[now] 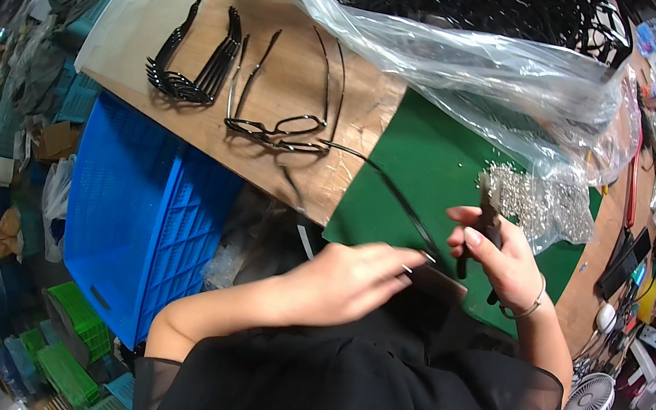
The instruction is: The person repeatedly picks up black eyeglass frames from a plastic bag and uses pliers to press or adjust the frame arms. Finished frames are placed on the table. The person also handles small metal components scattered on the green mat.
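Observation:
My right hand (pixel 510 262) is wrapped round dark-handled pliers (pixel 488 220), their jaws pointing away from me. Slightly blurred, my left hand (pixel 354 285) reaches in from the left with its fingers pressed together. A small pale glint shows at its fingertips, too small to make out. Close to those fingertips ends a thin black eyeglass temple (pixel 394 189), lying across the green mat (pixel 369 215). Black eyeglass frames (pixel 278 138) lie at the mat's left with their temples pointing away. Beyond the pliers, small silvery metal pieces (pixel 544 203) are heaped, partly on clear plastic.
Nested black eyeglass frames (pixel 184 88) stand on the brown tabletop (pixel 280 71). A clear plastic bag (pixel 444 53) full of black frames covers the far side. A blue crate (pixel 125 200) stands left of the table. Tools and a small white fan (pixel 589 401) crowd the right.

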The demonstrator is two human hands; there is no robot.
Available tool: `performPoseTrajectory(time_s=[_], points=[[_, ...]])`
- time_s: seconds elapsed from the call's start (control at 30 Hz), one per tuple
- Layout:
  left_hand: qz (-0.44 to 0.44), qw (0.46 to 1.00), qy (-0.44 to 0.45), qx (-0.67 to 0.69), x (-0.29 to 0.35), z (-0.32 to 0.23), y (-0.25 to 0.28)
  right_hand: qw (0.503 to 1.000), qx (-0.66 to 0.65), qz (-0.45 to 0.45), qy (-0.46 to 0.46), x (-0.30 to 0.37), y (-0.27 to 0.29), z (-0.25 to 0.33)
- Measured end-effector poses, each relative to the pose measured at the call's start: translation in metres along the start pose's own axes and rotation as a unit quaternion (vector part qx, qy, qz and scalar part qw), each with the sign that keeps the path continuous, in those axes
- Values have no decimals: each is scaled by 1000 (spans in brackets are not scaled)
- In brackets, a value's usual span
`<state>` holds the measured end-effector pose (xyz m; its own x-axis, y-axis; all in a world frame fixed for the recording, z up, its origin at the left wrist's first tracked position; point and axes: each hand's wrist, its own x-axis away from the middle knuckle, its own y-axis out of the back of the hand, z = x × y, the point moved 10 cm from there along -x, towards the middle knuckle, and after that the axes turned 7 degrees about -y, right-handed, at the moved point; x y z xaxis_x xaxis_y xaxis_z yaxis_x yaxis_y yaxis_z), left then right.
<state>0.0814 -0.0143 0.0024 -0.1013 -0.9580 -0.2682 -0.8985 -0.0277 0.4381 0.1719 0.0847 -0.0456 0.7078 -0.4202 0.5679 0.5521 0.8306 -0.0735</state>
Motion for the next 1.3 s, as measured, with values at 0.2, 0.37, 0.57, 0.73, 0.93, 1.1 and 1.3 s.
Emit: performPoseTrajectory(time_s=[0.2, 0.37, 0.57, 0.73, 0.93, 1.1, 1.3], points=[[36, 983, 176, 30, 8, 82, 55, 998, -1, -61, -32, -3, 18, -35], [62, 910, 7, -411, -6, 48, 97, 993, 53, -106, -18, 6, 28, -48], [8, 888, 19, -460, 8, 93, 97, 986, 123, -113, 8, 1, 28, -54], [56, 888, -38, -456, 16, 84, 79, 994, 8, -111, -8, -7, 34, -60], [22, 967, 42, -249, 4, 96, 149, 983, 144, -105, 30, 3, 24, -55], [-113, 732, 197, -642, 76, 170, 280, 991, 35, -129, -16, -3, 32, -59], [-67, 738, 225, -633, 106, 174, 305, 974, 144, -168, 51, 7, 41, -50]])
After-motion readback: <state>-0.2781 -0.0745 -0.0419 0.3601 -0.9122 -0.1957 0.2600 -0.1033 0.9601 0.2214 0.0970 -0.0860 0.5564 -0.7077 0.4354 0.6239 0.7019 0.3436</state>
